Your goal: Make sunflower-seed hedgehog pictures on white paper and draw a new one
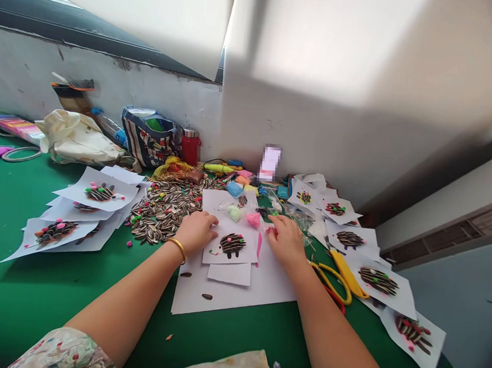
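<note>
Across the green counter (32, 204), the seed-covered cards (391, 265) at the right and the decorated cards (83, 179) at the left look finished; on the large white sheet (264, 293), the middle card (208, 254) bears a seed figure (233, 244) with a striped body, short legs and a few coloured balls, so it seems mostly made, though whether more balls are wanted cannot be told; the card beneath (229, 274) shows only bare paper.

The left hand (197, 229) rests by the middle card's left edge, fingers slightly apart and apparently empty; the right hand (286, 239) curls narrowly near something pink beyond the card's right side, and whether it grips that cannot be told.

Counted: one large sheet in view; five clear figures on the right, with another partly hidden; four on the left, two of them partly covered; one seed pile (165, 204), too many to count; two soft lumps, a pale green lump (235, 213) and a pink lump (252, 220); two loose seeds (207, 296) on the large sheet.
</note>
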`<state>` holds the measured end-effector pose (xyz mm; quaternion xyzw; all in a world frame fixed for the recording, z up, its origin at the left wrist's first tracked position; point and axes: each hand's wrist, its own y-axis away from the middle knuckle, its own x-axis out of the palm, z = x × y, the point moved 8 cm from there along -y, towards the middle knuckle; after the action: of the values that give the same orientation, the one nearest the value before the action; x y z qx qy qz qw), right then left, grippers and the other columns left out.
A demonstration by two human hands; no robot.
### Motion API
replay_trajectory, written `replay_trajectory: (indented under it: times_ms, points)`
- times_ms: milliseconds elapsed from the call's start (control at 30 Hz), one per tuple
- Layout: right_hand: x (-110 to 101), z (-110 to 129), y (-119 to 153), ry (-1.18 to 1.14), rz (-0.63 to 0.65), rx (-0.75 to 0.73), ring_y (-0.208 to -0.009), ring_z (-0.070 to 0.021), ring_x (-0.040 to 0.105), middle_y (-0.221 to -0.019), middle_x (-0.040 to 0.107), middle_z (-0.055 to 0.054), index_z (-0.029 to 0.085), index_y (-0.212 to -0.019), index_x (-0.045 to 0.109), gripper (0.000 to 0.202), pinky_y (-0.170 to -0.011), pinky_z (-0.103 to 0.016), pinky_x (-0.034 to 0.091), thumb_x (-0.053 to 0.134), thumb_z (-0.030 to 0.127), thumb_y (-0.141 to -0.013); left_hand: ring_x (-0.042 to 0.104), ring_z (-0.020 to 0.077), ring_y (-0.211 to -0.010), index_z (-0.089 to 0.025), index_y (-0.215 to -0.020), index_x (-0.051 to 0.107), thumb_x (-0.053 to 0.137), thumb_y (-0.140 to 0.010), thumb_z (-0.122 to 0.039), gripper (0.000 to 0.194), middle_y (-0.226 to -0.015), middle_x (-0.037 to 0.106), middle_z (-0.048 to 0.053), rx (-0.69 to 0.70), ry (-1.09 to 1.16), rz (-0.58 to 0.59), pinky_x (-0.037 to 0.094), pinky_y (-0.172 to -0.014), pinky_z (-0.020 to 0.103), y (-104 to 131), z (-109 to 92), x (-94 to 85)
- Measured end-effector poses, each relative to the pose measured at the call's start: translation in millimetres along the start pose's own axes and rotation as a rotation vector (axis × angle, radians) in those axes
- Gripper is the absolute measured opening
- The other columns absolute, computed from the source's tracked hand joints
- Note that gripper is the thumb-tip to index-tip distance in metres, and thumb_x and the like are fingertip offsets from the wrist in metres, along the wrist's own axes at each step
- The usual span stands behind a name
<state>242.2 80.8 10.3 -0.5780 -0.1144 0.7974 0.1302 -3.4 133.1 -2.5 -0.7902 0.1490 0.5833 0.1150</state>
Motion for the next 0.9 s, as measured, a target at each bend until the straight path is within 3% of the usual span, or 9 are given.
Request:
replay_trajectory:
  times_ms: [100, 167, 300, 433, 667, 900]
  points:
    - [-5, 9, 2, -0.070, -0.001, -0.047, -0.113, -0.0251, 0.053, -0.120, 0.063, -0.010, 0.019, -0.123, 0.065, 0.040, -0.097, -0.036, 0.042, 0.045, 0.018, -0.088, 0.060, 0.0296, -0.100, -0.025, -0.102, 0.073, 0.067, -0.077, -0.032, 0.027, -0.101, 0.069, 0.009, -0.004, 0.036, 0.021, 0.041, -0.086, 0.039, 0, 0, 1.0]
    - [-2, 12, 4, -0.125, 0.064, -0.047, -0.106, -0.0224, 0.057, -0.116, 0.064, -0.009, 0.020, -0.119, 0.066, 0.037, -0.091, -0.032, 0.044, 0.042, 0.017, -0.090, 0.060, 0.0301, -0.098, -0.024, -0.098, 0.073, 0.068, -0.076, -0.033, 0.025, -0.099, 0.069, 0.009, -0.009, 0.047, 0.026, 0.041, -0.085, 0.039, -1, 0, 1.2]
    - [17, 18, 11, -0.163, 0.262, -0.033, -0.097, -0.0192, 0.061, -0.109, 0.066, -0.006, 0.022, -0.115, 0.065, 0.031, -0.083, -0.028, 0.045, 0.045, 0.019, -0.091, 0.061, 0.0299, -0.094, -0.025, -0.095, 0.073, 0.068, -0.073, -0.033, 0.024, -0.093, 0.070, 0.009, -0.025, 0.073, 0.030, 0.041, -0.083, 0.038, -2, 3, 2.5]
    - [34, 21, 16, -0.206, 0.354, -0.023, -0.090, -0.0178, 0.061, -0.104, 0.066, -0.006, 0.021, -0.114, 0.065, 0.028, -0.083, -0.029, 0.045, 0.056, 0.023, -0.088, 0.061, 0.0294, -0.093, -0.024, -0.091, 0.074, 0.069, -0.072, -0.033, 0.022, -0.091, 0.069, 0.009, -0.030, 0.084, 0.017, 0.041, -0.083, 0.037, -3, 5, 3.1]
    - [43, 25, 18, -0.384, 0.343, 0.002, -0.080, -0.0128, 0.060, -0.105, 0.058, -0.004, 0.020, -0.116, 0.065, 0.037, -0.085, -0.029, 0.048, 0.062, 0.015, -0.079, 0.061, 0.0287, -0.090, -0.023, -0.075, 0.069, 0.066, -0.074, -0.031, 0.009, -0.088, 0.068, 0.008, -0.036, 0.135, -0.001, 0.040, -0.080, 0.036, -2, 5, 1.1]
    - [48, 21, 17, -0.567, 0.340, 0.061, -0.069, -0.0100, 0.057, -0.103, 0.059, -0.003, 0.021, -0.119, 0.064, 0.044, -0.077, -0.028, 0.051, 0.061, 0.017, -0.075, 0.059, 0.0227, -0.068, -0.024, -0.070, 0.067, 0.065, -0.071, -0.030, 0.006, -0.071, 0.067, 0.004, -0.100, 0.304, 0.016, 0.039, -0.066, 0.031, -1, 12, -0.5]
